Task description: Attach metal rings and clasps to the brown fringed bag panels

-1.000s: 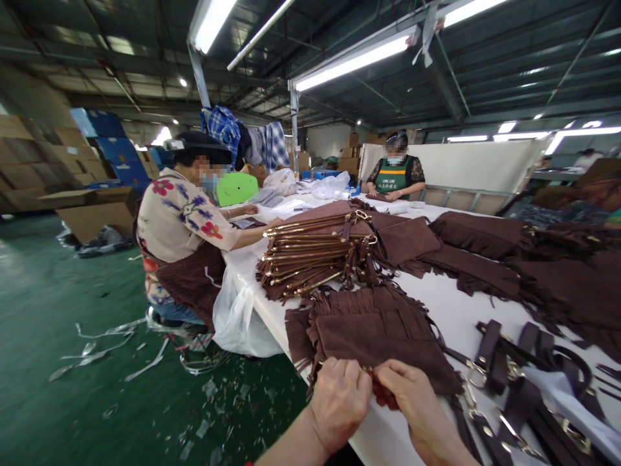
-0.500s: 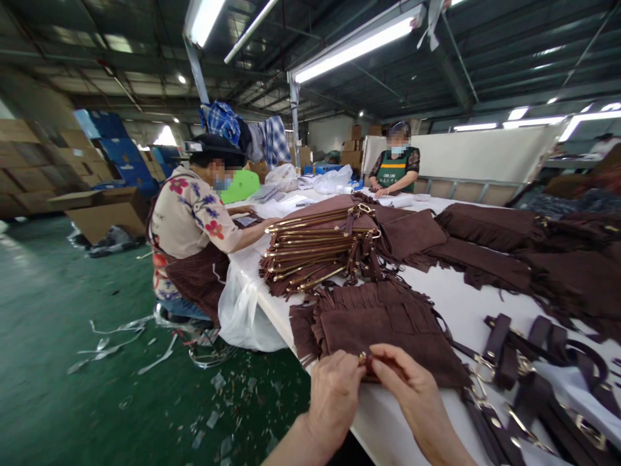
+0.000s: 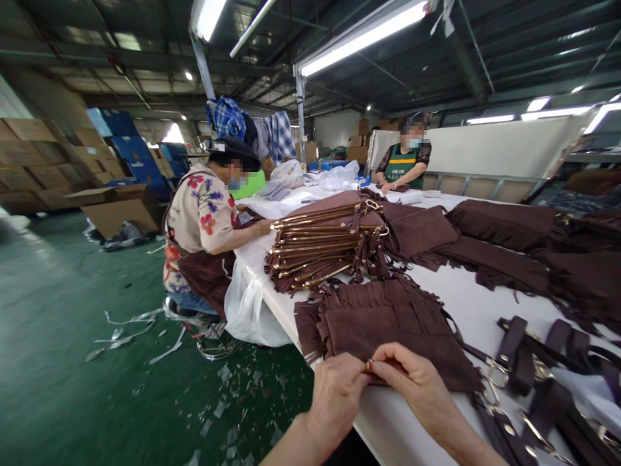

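A brown suede-like bag (image 3: pixel 383 330) with fringe lies flat at the table's near edge. At its near edge my left hand (image 3: pixel 339 391) is closed in a pinch, its fingertips at a small gold-coloured metal fitting (image 3: pixel 369 365). My right hand (image 3: pixel 412 378) pinches the same spot from the other side, thumb and forefinger together. Fingers cover most of the fitting, so its exact shape is hidden. Just beyond the bag stands a pile of brown bags with gold-coloured metal frames (image 3: pixel 320 246).
Brown straps with metal clasps (image 3: pixel 514 362) lie to the right on the white table (image 3: pixel 466 298). More brown fringed pieces (image 3: pixel 504 223) are spread behind them. One co-worker (image 3: pixel 204 213) sits at the left side; another co-worker (image 3: pixel 402 162) is at the far end. Scraps litter the green floor (image 3: pixel 145 388).
My fingertips have drawn closer together over the fitting, and less of it shows. The whole view has shifted slightly, so the scene sits a little further right.
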A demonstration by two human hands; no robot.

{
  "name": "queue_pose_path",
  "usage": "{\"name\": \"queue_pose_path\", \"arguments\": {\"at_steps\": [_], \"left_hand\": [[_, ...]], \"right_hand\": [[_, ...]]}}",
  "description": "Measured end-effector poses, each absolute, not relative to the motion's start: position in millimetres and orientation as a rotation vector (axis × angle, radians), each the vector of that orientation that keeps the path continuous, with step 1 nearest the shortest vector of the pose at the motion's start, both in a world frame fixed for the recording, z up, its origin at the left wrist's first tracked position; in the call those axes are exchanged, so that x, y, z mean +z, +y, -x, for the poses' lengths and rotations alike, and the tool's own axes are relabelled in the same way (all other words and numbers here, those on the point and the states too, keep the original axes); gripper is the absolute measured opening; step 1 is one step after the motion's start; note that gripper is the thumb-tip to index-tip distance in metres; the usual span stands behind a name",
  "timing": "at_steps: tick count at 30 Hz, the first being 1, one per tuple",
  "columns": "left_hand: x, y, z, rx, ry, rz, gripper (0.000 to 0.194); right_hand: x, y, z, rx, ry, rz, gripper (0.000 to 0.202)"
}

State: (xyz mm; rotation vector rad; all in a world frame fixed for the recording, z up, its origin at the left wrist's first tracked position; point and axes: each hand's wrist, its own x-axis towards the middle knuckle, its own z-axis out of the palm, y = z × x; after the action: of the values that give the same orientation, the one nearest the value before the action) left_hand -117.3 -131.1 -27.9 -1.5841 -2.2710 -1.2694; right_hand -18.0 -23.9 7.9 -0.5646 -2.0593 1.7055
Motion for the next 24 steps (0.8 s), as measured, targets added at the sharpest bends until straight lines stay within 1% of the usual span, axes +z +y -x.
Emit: {"name": "queue_pose_path", "arguments": {"at_steps": [3,6,10,15,21,24], "left_hand": [[-25.3,-132.8,117.3,-1.408,-2.342,1.596,0.013],[-23.1,-134.1,116.3,-1.527,-2.453,1.54,0.013],[-21.7,-134.2,115.7,-1.573,-2.541,1.506,0.014],[-20.6,-134.6,117.6,-1.611,-2.59,1.514,0.014],[-19.4,-136.1,116.4,-1.779,-2.667,1.46,0.015],[-19.6,-135.0,115.7,-1.855,-2.693,1.393,0.016]], "right_hand": [[4.7,-23.6,18.2,1.654,-2.129,0.535,0.018],[-0.1,-25.2,20.9,1.671,-2.076,0.552,0.02],[-4.1,-26.7,23.7,1.639,-2.041,0.571,0.023],[-3.4,-24.4,19.8,1.496,-2.236,0.488,0.023],[-3.4,-25.1,17.2,1.387,-2.4,0.407,0.023],[-8.4,-30.9,16.1,1.273,-2.427,0.365,0.021]]}}
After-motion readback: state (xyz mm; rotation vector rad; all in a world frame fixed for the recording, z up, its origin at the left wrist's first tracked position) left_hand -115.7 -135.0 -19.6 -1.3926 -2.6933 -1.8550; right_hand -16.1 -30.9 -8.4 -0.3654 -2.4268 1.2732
